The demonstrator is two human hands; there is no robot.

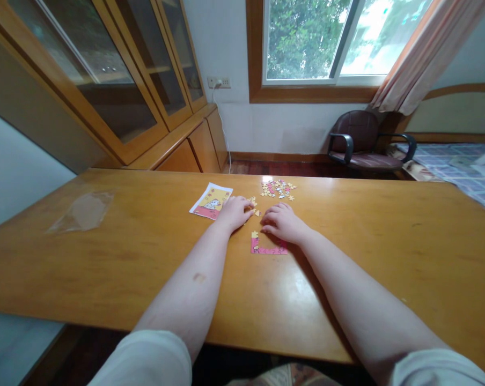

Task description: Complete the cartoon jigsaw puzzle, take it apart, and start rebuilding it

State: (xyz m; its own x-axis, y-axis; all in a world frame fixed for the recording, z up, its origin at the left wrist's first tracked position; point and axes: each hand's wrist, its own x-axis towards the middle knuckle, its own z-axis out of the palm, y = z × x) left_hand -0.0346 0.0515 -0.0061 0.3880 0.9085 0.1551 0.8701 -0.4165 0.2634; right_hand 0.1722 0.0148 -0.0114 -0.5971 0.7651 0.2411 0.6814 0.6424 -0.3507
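Note:
My left hand (236, 212) rests on the table beside the picture card (211, 201), its fingers bent but apart. Several loose yellow puzzle pieces (257, 213) lie just past its fingertips. No piece shows clearly between its fingers. Opposite it, my right hand (283, 222) hovers over or touches the table, palm down, thumb apart from the loosely curved fingers. Below that hand is a joined strip of pink puzzle pieces (269, 250), U-shaped, with a yellow piece (254, 235) at its upper left end. My right hand hides part of its right side.
A pile of mixed puzzle pieces (278, 188) lies near the table's far edge. On the left of the wooden table (146, 257) is a clear plastic bag (85, 210). Behind stand a glass-door cabinet (162, 107), an office chair (359, 139) and a bed (463, 166).

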